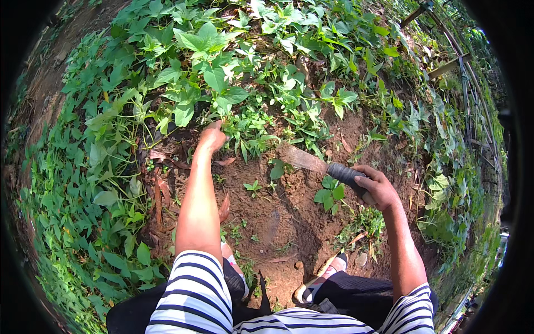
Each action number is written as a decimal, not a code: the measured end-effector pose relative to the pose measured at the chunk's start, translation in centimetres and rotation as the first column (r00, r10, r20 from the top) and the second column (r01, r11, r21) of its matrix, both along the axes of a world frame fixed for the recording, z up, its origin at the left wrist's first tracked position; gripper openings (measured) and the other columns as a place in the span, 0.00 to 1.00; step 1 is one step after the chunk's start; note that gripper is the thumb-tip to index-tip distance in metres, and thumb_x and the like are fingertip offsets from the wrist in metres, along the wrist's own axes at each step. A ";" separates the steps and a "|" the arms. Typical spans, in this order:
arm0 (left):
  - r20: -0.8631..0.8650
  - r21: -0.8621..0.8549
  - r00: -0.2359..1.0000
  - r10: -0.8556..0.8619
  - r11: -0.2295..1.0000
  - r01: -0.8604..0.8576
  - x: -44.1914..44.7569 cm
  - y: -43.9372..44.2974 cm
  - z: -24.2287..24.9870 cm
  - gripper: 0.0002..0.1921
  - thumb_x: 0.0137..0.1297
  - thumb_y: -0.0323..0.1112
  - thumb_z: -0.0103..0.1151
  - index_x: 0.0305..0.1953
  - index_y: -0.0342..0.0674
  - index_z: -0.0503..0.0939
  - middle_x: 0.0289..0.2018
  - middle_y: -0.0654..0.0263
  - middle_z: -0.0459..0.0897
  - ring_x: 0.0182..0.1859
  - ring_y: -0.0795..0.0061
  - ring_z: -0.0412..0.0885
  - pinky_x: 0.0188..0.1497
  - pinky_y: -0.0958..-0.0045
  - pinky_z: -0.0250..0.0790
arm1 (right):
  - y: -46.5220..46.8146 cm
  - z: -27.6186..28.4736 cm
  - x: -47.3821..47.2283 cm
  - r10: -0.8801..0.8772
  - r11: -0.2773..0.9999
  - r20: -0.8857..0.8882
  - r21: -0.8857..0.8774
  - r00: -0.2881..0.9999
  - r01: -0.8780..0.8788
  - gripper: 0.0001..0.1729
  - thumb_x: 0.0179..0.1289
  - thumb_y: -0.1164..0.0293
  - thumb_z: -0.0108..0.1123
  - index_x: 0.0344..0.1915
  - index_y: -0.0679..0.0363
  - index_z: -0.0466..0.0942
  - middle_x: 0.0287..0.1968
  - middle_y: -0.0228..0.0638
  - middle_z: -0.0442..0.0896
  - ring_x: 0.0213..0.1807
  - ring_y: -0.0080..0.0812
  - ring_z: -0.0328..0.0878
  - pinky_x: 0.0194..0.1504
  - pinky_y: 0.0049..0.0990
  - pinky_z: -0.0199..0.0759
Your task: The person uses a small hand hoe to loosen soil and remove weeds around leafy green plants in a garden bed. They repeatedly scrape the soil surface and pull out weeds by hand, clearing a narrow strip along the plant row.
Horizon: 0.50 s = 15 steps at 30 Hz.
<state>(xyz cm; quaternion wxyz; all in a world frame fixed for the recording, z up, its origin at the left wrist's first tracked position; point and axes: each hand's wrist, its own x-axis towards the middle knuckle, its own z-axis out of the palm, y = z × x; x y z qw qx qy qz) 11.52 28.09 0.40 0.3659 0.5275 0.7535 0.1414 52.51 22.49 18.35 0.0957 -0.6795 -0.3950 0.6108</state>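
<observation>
My right hand grips the dark wrapped handle of a short, broad-bladed knife. Its soil-smeared blade points left, beside low green weeds. At the left edge of those weeds is my left hand, reaching down among the stems with its fingertips partly hidden by leaves. Whether it pinches a stem cannot be made out. Just beyond it rise broad-leaved vine shoots. Bare brown soil lies between my arms, with small seedlings in it and a leafy plant below the knife.
Dense leafy vines cover the ground on the left and far side. Dry brown leaves lie near my left forearm. A fence of poles runs along the right. My feet stand apart on the soil.
</observation>
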 end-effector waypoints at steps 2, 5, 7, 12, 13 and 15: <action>0.020 0.057 0.994 -0.106 0.993 0.105 1.3 -0.6 -0.3 0.27 0.45 0.26 0.64 0.52 0.43 0.76 0.53 0.50 0.75 0.56 0.55 0.73 0.58 0.66 0.64 | -0.1 -0.6 -0.6 -0.017 1.000 -0.117 -0.005 0.993 0.017 0.20 0.62 0.67 0.55 0.53 0.62 0.70 0.25 0.33 0.76 0.16 0.23 0.72 0.14 0.20 0.63; 0.039 0.107 0.994 -0.105 0.989 0.100 3.2 -0.8 -0.9 0.29 0.41 0.23 0.64 0.52 0.42 0.77 0.50 0.51 0.77 0.54 0.54 0.73 0.58 0.66 0.64 | -1.0 -4.3 -4.1 -0.018 1.000 -0.069 -0.011 0.997 0.017 0.21 0.63 0.65 0.55 0.54 0.60 0.70 0.24 0.33 0.75 0.14 0.23 0.71 0.14 0.22 0.63; -0.006 0.120 0.996 -0.094 0.988 0.094 4.2 -0.6 -0.8 0.30 0.41 0.22 0.63 0.52 0.43 0.77 0.49 0.51 0.77 0.53 0.54 0.73 0.58 0.66 0.64 | -1.9 -6.3 -5.4 0.078 0.992 0.070 0.091 0.995 -0.084 0.25 0.59 0.62 0.58 0.55 0.61 0.70 0.32 0.35 0.80 0.23 0.26 0.74 0.27 0.25 0.69; -0.191 -0.041 0.920 -0.341 0.940 0.340 7.7 -0.8 -0.3 0.32 0.42 0.34 0.70 0.55 0.59 0.77 0.61 0.65 0.66 0.63 0.57 0.60 0.62 0.57 0.56 | -3.7 -7.0 -3.0 0.056 0.996 0.000 0.064 0.998 -0.056 0.24 0.60 0.62 0.58 0.55 0.58 0.71 0.31 0.33 0.79 0.25 0.23 0.74 0.26 0.22 0.68; -0.195 -0.053 0.889 -0.415 0.909 0.413 8.3 -0.9 -0.4 0.26 0.46 0.35 0.69 0.51 0.58 0.79 0.61 0.65 0.65 0.62 0.56 0.61 0.61 0.54 0.57 | -3.4 -6.2 -1.9 0.027 0.999 -0.106 0.040 0.994 -0.023 0.24 0.60 0.62 0.58 0.55 0.57 0.71 0.31 0.32 0.79 0.24 0.22 0.74 0.25 0.21 0.68; -0.308 -0.073 0.853 -0.420 0.905 0.419 8.9 -0.6 -0.9 0.19 0.50 0.36 0.67 0.47 0.52 0.80 0.56 0.62 0.70 0.59 0.54 0.64 0.58 0.56 0.60 | -2.5 -4.3 0.2 0.079 0.991 -0.085 0.112 0.993 -0.070 0.23 0.61 0.64 0.57 0.55 0.59 0.71 0.28 0.32 0.77 0.19 0.22 0.72 0.20 0.21 0.67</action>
